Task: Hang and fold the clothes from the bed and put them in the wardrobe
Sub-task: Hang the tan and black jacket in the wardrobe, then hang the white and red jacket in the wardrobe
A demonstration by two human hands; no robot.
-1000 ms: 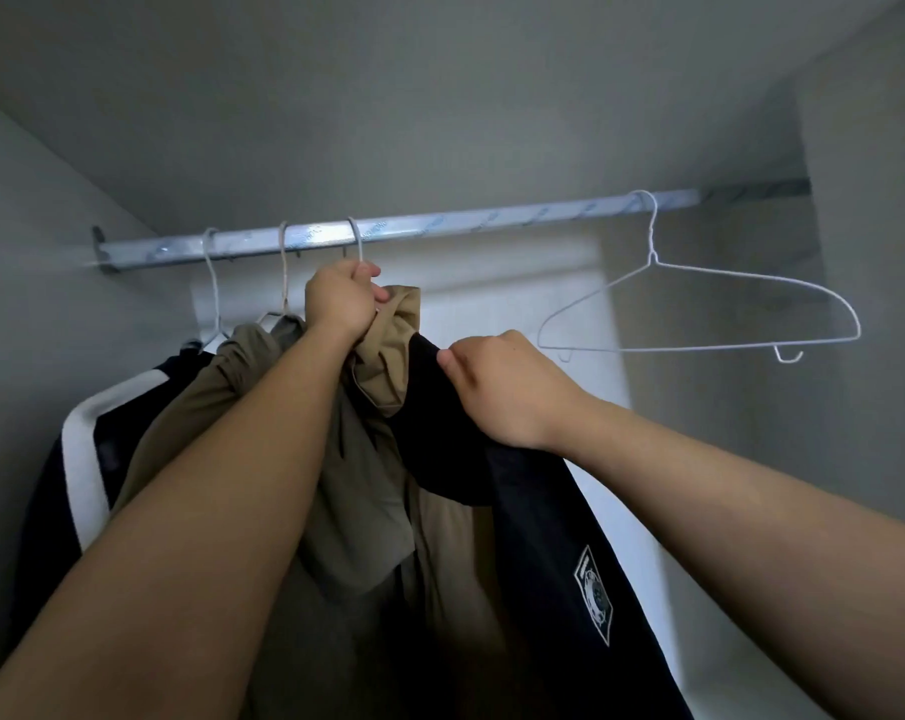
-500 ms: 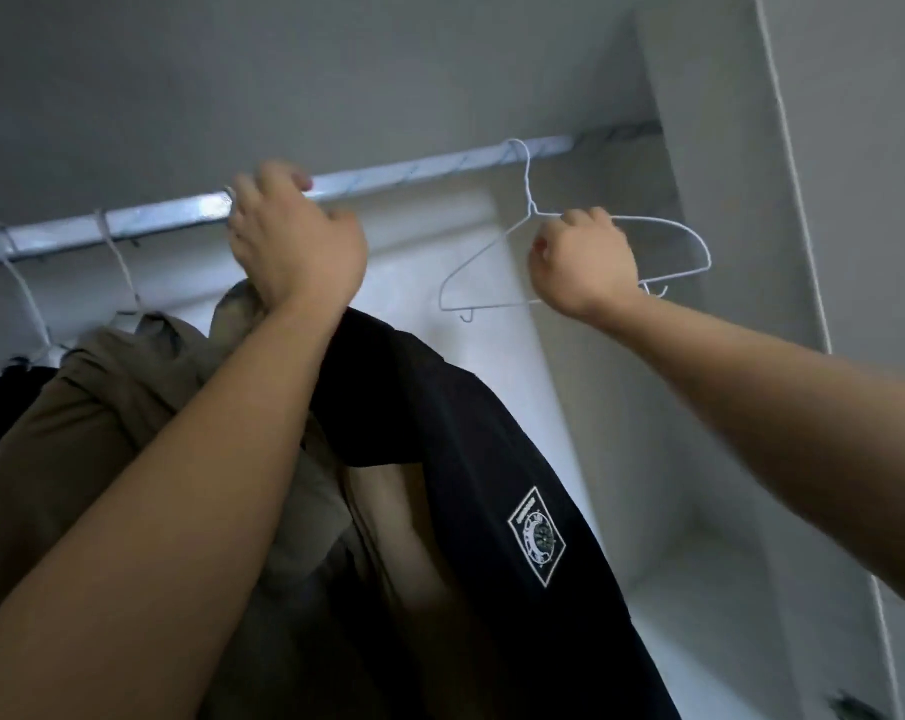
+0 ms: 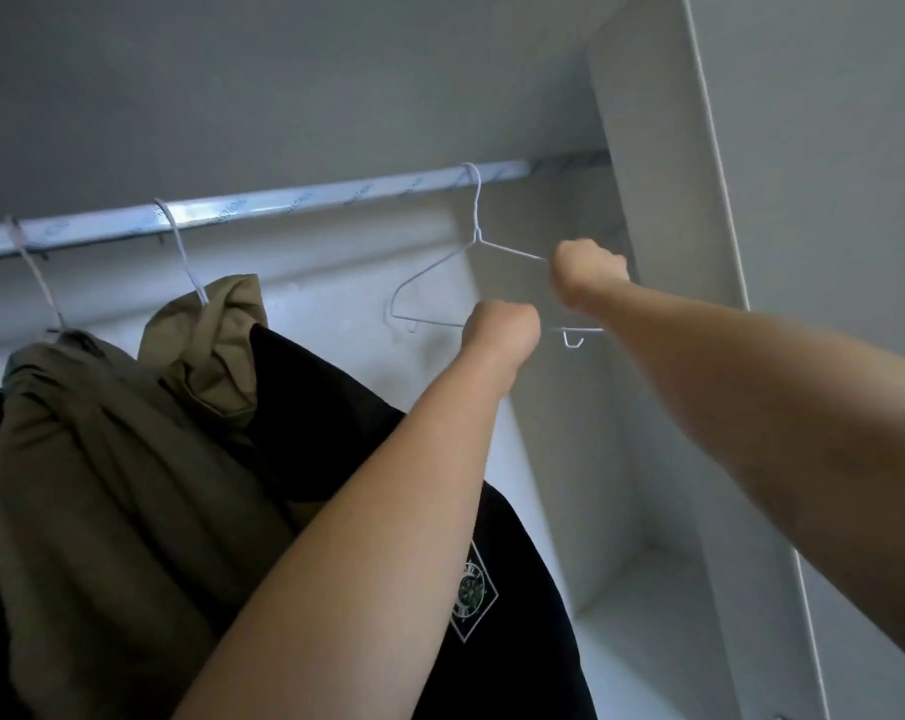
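– While both arms reach up into the white wardrobe (image 3: 663,210), what is hanging in it?

– Clothes fill the left side. A metal rail (image 3: 294,207) runs left to right under the top. From it hang olive garments (image 3: 102,485) on wire hangers. A black garment (image 3: 326,418) with a diamond badge (image 3: 479,605) lies against them on the right, partly behind the left forearm. I cannot tell which hanger carries it. The right side holds only an empty wire hanger (image 3: 435,270).

– And the hands?

– Both grasp that empty hanger, and neither holds cloth. The left hand (image 3: 502,327) is clenched round the bottom bar near its middle. The right hand (image 3: 588,270) is closed on the right sloping shoulder wire, higher and further right.

– How does the hanger lie from them?

– Its long axis runs left to right, roughly along the rail and slightly tilted. The free left end reaches out beyond both hands. Its hook (image 3: 477,200) sits over the rail, above and to the left of both fists. The left hand is more nearly beneath it.

– So what does the next move turn on?

– My judgement is that the hook must go up and off the rail before the hanger comes back towards the person. The left hand would give the straighter lift under the hook, with the right steadying the shoulder. The thin wire looks likely to twist if only one hand pulls.
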